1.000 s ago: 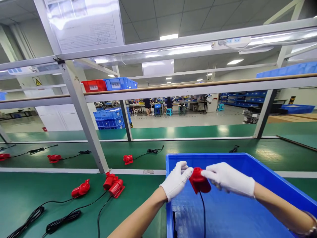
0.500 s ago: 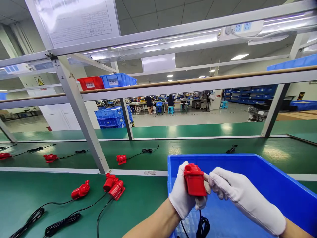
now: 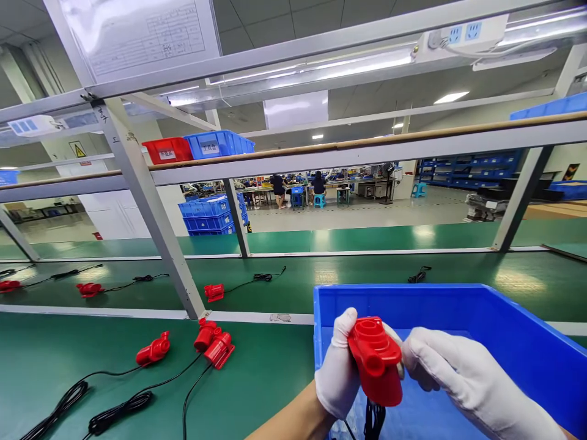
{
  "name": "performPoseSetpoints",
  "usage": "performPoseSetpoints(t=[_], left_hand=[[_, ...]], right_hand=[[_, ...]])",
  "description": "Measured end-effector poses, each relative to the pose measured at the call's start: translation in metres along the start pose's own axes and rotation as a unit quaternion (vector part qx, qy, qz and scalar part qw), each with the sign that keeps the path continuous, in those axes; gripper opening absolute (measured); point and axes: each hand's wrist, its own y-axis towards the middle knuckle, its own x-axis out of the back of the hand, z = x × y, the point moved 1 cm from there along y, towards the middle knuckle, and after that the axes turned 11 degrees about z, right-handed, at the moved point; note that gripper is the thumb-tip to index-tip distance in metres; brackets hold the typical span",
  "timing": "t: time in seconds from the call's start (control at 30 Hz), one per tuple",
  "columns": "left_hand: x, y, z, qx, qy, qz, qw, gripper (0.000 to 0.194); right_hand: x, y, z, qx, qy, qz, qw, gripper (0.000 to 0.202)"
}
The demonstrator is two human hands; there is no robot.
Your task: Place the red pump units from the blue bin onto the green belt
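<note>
Wrapped round a red pump, my gloved left hand holds it above the blue bin. The pump is tilted so its top and round ports face me. Its bundled black cable hangs below. Close to the pump's right side is my gloved right hand, its fingers curled together; whether they hold anything is hidden. On the green bench to the left lie a red pump and two more touching each other, a rear one and a front one, each with a black cable.
Behind the bench runs a green conveyor belt carrying spaced red pumps, one of them near the middle. A metal post rises left of the bin. Overhead, a shelf holds a red box and a blue box.
My left hand has tipped the held pump so its top faces me, and lowered it slightly. My right hand has shifted right and down. Pumps on the belt have slid left.
</note>
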Motion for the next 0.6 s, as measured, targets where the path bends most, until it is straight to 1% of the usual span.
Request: performPoseSetpoints(t=[0.07,0.13,0.17,0.23,0.27,0.33,0.37,0.4,0.43,0.5,0.53,0.6], left_hand=[[-0.005,-0.007,-0.005,-0.036,0.108,-0.045,0.993,0.067],[-0.007,-0.012,-0.007,-0.068,0.231,-0.093,0.966,0.049],[-0.007,-0.014,-0.006,-0.080,0.285,-0.108,0.949,0.044],[-0.004,-0.014,-0.001,-0.128,0.373,-0.127,0.910,0.048],[-0.002,-0.013,0.002,-0.167,0.410,-0.132,0.887,0.052],[0.003,-0.010,0.010,-0.269,0.465,-0.136,0.832,0.062],[0.005,-0.009,0.013,-0.316,0.484,-0.134,0.805,0.066],[0.007,-0.009,0.016,-0.349,0.499,-0.126,0.783,0.069],[0.008,-0.009,0.019,-0.368,0.513,-0.115,0.767,0.070],[0.012,-0.011,0.021,-0.385,0.550,-0.102,0.734,0.071],[0.013,-0.012,0.020,-0.388,0.572,-0.105,0.715,0.072],[0.017,-0.016,0.016,-0.383,0.607,-0.139,0.683,0.080]], right_hand=[[0.000,-0.001,-0.003,0.013,0.011,-0.008,1.000,0.057],[0.001,-0.002,-0.005,0.020,0.016,-0.007,1.000,0.057],[0.002,-0.001,-0.006,0.019,0.014,-0.001,1.000,0.057],[0.004,-0.001,-0.006,0.008,-0.004,0.012,1.000,0.056],[0.005,0.000,-0.005,0.004,-0.021,0.015,1.000,0.056],[0.007,0.000,-0.002,0.015,-0.064,0.007,0.998,0.053],[0.008,0.000,-0.001,0.033,-0.082,0.003,0.996,0.051],[0.008,0.000,0.001,0.061,-0.094,0.000,0.994,0.047],[0.009,0.000,0.003,0.097,-0.101,0.000,0.990,0.042],[0.010,0.000,0.005,0.180,-0.103,0.011,0.978,0.032],[0.011,0.000,0.006,0.223,-0.106,0.019,0.969,0.028],[0.013,-0.001,0.007,0.301,-0.123,0.019,0.946,0.024]])
